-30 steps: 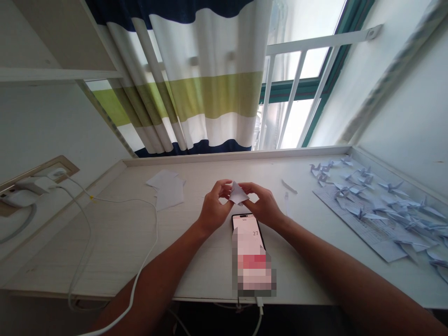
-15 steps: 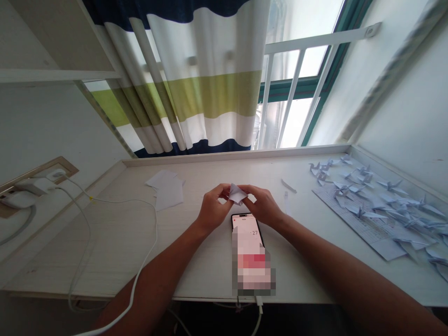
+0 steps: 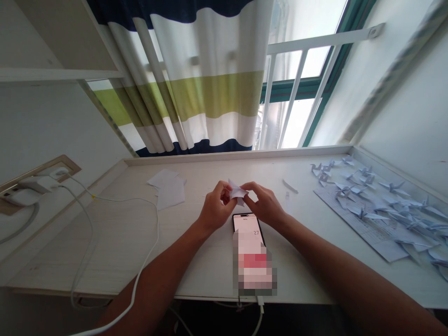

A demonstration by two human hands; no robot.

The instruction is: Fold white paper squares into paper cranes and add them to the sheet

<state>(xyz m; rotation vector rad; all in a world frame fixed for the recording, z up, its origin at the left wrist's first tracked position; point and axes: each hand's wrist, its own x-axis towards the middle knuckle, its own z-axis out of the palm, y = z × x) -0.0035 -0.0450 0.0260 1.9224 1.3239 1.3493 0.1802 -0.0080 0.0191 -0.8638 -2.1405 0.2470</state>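
from the head view, my left hand [image 3: 214, 210] and my right hand [image 3: 266, 205] meet at the centre of the frame, just above the desk [image 3: 115, 233]. between them i hold a small folded paper [image 3: 236, 191], pale and pointed, raised off the surface. the thumb and fingertips of each hand are pinched onto it, left hand on its left side, right hand on its right side, so both sets of fingers are clamped on the paper.

right below my hands, a phone [image 3: 249, 228] lies flat with its screen lit; its lower part is blurred out. a thin cord runs from its bottom edge off the front of the desk.

left of centre, a few loose paper sheets [image 3: 168, 189] lie overlapping, well apart from my hands. a white cable [image 3: 140, 261] loops across the left half of the desk from a plug [image 3: 31, 184] at the wall socket in the middle left.

on the right side, many paper cranes [image 3: 378, 200] are spread over a printed sheet. a small paper strip [image 3: 290, 186] lies between them and my right hand.

in the upper centre hangs a striped curtain [image 3: 206, 93], with window bars [image 3: 297, 79] beside it.
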